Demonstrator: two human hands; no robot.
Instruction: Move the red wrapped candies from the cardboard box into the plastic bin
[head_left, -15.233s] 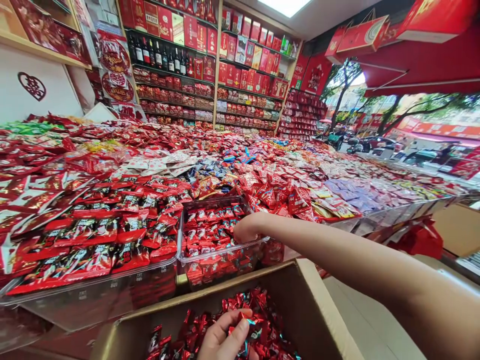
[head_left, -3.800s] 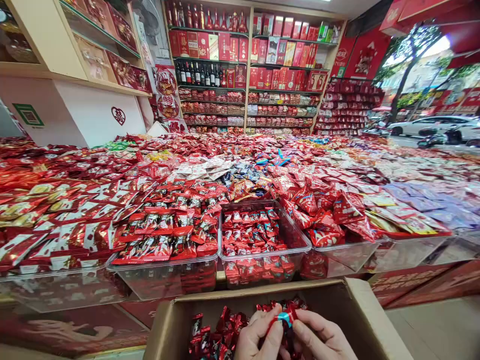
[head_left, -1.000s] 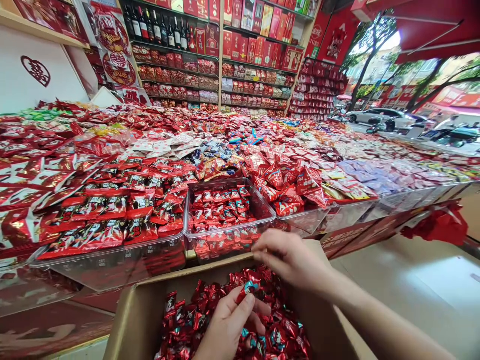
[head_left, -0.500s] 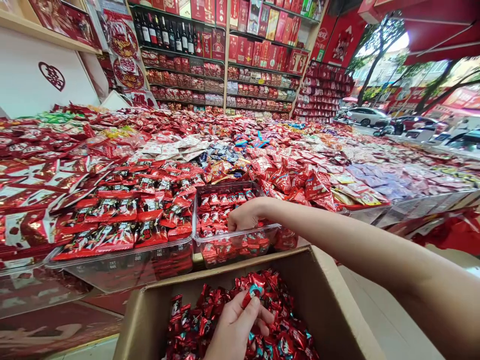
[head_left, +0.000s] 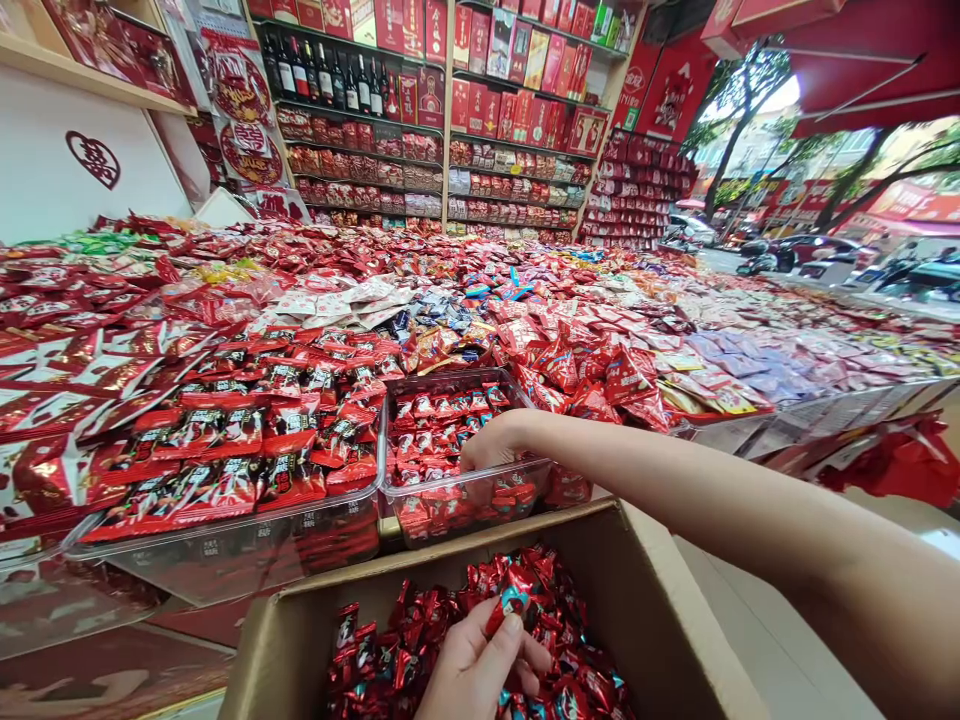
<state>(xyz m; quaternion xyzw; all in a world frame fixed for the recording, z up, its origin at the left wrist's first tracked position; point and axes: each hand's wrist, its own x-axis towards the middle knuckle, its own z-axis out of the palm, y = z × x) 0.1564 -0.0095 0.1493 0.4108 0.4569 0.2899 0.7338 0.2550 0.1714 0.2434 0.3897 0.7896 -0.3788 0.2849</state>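
Note:
Between thumb and fingers, my left hand [head_left: 484, 650] pinches a red and blue wrapped candy [head_left: 514, 598]. It is above a cardboard box [head_left: 660, 600] holding a heap of similar shiny red candies [head_left: 420, 610]. My right hand [head_left: 499, 440] reaches down into a clear plastic bin [head_left: 386, 440], where small red candies [head_left: 427, 408] lie in rows. The right fingers point downward and are mostly hidden behind the bin's front wall, so what they hold, if anything, does not show.
Left of the bin stands another clear bin with red and black packets [head_left: 217, 430]. Red pouches [head_left: 622, 375] border it on the right. Behind spreads a wide display of wrapped sweets, backed by shelves of bottles [head_left: 322, 75] and red boxes [head_left: 517, 115].
My right hand has sunk slightly deeper into the clear bin. The left hand still pinches the candy, with only a slight shift. The whole view has shifted a little.

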